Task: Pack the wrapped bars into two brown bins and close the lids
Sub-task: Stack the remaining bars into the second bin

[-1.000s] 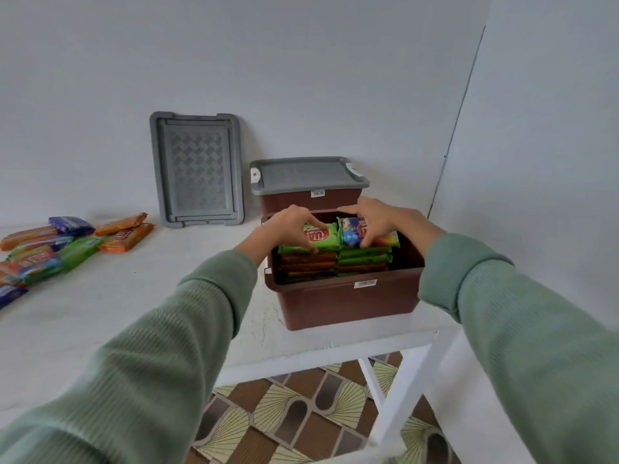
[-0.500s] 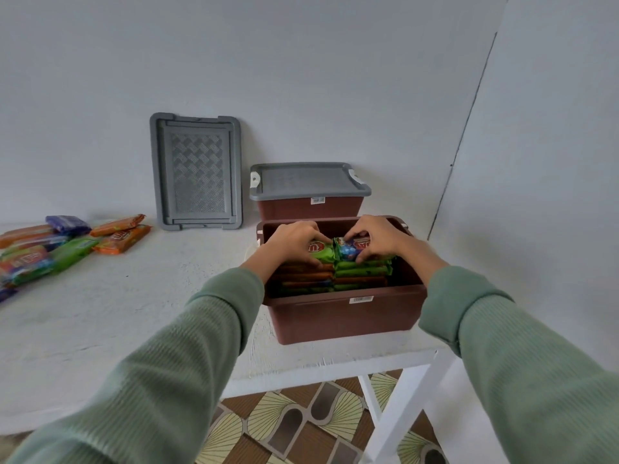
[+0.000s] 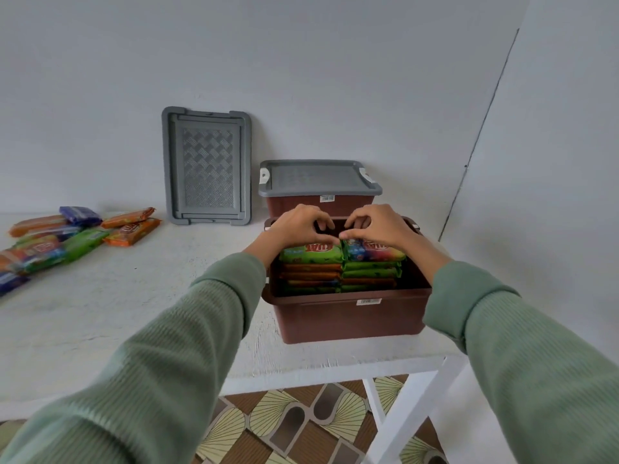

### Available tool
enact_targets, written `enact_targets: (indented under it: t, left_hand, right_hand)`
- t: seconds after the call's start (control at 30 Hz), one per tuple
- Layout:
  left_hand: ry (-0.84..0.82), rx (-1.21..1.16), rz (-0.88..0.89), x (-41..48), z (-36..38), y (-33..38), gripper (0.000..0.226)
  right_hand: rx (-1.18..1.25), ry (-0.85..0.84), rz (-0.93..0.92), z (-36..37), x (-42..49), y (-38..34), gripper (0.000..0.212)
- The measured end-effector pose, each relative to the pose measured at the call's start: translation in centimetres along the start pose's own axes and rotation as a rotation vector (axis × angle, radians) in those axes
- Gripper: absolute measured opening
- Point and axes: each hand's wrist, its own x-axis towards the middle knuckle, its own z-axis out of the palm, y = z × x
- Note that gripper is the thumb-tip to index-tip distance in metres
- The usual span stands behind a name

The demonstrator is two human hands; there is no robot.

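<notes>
An open brown bin stands at the table's front right, filled with two stacks of wrapped bars. My left hand grips the far edge of the top green bar on the left stack. My right hand grips the far edge of the top blue bar on the right stack. My thumbs almost meet over the gap between the stacks. Behind it stands a second brown bin with its grey lid on. A loose grey lid leans upright against the wall.
Several more wrapped bars, orange, green and blue, lie in a pile at the table's far left. The white table ends just in front of the open bin. A wall stands close on the right, and patterned floor shows below.
Both hands have lowered the two top bars onto the stacks and slid back to the bars' far edges, so more of the wrappers shows.
</notes>
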Motion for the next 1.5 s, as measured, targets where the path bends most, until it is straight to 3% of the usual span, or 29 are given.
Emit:
enact_targets:
  t: [0.2,0.5,0.73,0.9,1.0,1.1,1.27,1.5]
  left_hand:
    - [0.438,-0.151,-0.21,-2.2,-3.1,-3.2,0.021]
    - [0.649,-0.05,-0.675,-14.1,-11.8,-15.9,0.024]
    - [0.54,-0.051,-1.1,-20.2,-16.0,-27.6,0.044]
    - [0.538,-0.177,-1.279,-21.9,-14.4,-34.4,0.049]
    - [0.457,-0.162,-1.382,-21.8,-12.3,-36.9,0.057]
    - [0.386,-0.09,-1.458,-21.4,-9.9,-38.5,0.063]
    - [0.358,0.072,-1.535,-20.9,-5.4,-38.9,0.068]
    - [0.345,0.182,-1.554,-20.5,-5.1,-39.7,0.054]
  right_hand:
    - [0.125,0.053,-0.123,0.6,4.8,-4.2,0.027]
    - [0.197,-0.129,-0.389,7.8,15.2,-20.3,0.045]
    - [0.204,-0.222,-0.448,16.9,23.0,-29.4,0.045]
    - [0.167,-0.271,-0.41,24.1,27.6,-32.4,0.05]
    - [0.117,-0.278,-0.364,27.9,29.2,-33.0,0.056]
    - [0.052,-0.284,-0.33,31.1,30.3,-32.7,0.062]
    - [-0.271,-0.306,-0.406,34.3,32.7,-31.8,0.067]
    - [-0.303,-0.364,-0.438,35.7,33.7,-31.6,0.054]
